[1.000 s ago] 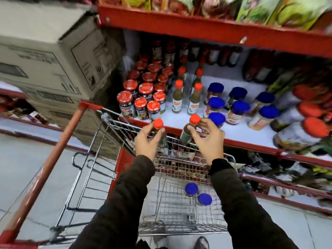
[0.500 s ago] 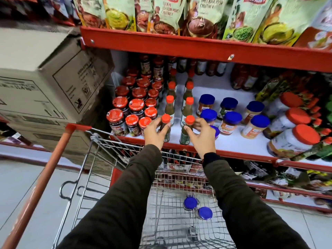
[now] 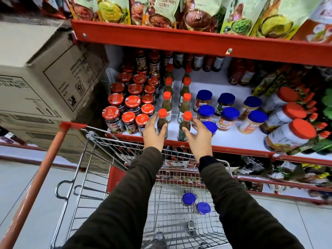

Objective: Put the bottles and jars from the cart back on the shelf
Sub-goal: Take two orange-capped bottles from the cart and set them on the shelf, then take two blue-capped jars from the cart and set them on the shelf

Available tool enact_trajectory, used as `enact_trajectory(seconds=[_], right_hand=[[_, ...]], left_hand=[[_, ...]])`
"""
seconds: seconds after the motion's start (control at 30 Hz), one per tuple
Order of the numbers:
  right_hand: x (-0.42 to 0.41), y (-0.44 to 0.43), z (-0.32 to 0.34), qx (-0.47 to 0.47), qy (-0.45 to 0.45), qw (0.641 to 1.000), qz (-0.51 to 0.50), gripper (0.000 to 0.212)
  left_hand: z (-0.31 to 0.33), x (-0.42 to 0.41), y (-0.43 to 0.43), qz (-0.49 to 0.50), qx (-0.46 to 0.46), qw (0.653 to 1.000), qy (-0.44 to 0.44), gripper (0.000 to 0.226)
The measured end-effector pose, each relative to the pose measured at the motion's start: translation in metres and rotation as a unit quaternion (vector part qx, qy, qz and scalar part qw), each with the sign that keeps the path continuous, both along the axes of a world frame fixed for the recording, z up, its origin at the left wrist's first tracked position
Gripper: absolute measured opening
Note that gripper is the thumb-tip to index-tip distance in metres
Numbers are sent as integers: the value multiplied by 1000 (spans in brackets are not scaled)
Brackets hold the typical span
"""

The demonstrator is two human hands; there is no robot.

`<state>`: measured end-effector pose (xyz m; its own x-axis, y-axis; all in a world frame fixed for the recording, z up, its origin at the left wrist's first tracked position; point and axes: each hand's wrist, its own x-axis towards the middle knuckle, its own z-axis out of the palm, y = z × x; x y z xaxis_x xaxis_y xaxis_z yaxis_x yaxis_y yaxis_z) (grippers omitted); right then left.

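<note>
Two slim dark-green sauce bottles with orange caps stand at the front of the white shelf (image 3: 231,141). My left hand (image 3: 153,135) is wrapped around the left bottle (image 3: 162,121), thumb on its right side. With my right hand (image 3: 198,139) I hold the right bottle (image 3: 185,125), thumb on its front and fingers behind it. Both bottles sit at the front of two rows of matching bottles (image 3: 167,99). Down in the wire cart (image 3: 115,141), two blue-lidded jars (image 3: 188,198) lie near the bottom.
Red-lidded jars (image 3: 128,106) crowd the shelf left of my hands. Blue-lidded jars (image 3: 228,114) and big orange-lidded tubs (image 3: 291,132) stand to the right. Above is a red shelf edge (image 3: 197,42) with chutney pouches. Cardboard boxes (image 3: 45,78) are stacked at the left.
Both hands rose from above the cart to the shelf, carrying one bottle each. The bottles now stand upright on the shelf's front edge.
</note>
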<state>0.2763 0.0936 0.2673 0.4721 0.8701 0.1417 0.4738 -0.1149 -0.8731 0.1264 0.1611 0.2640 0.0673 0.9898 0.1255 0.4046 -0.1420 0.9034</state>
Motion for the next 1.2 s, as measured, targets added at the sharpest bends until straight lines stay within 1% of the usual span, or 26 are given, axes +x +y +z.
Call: enact_trajectory(seconds=[0.1,0.2,0.27,0.33,0.4,0.47,0.6,0.67,0.77,0.83,0.93,1.0,1.1,1.2], right_hand=[[-5,-21,-9,14,18,1000,1,40],[-11,-52,-30,-11,-19,1000,6,39],[-12,-72,-49,-49,-39,998,23,44],[-7,-91,-70,-118,-51,990,51,53],[2,-110,-93,-188,-58,977,81,62],[14,-130,-118,-247,-49,963,101,64],[43,-168,-170,-352,-33,926,134,64],[56,-181,-194,-404,-19,902,154,67],[67,-194,-228,-460,-9,867,191,72],[73,-198,-252,-468,-12,859,206,68],[79,-198,-281,-456,-29,870,186,58],[81,-195,-296,-446,-15,875,185,60],[83,-191,-307,-428,-12,885,183,66],[85,-190,-312,-399,-1,903,160,62]], left_hand=[[-14,-2,-23,16,3,999,-41,53],[-37,-3,-54,4,-18,998,-61,51],[-54,-3,-74,-23,-29,999,-33,49],[-74,-1,-91,-64,-58,996,23,51],[-93,1,-106,-100,-99,987,81,53],[-116,4,-119,-132,-137,975,116,56],[-164,9,-143,-179,-229,943,164,60],[-190,13,-154,-194,-253,927,199,61],[-227,18,-170,-201,-306,907,209,65],[-255,24,-176,-202,-343,894,205,68],[-288,35,-181,-194,-370,882,218,70],[-303,44,-180,-181,-363,885,228,70],[-318,56,-177,-162,-335,903,215,62],[-324,61,-176,-147,-321,912,207,56]])
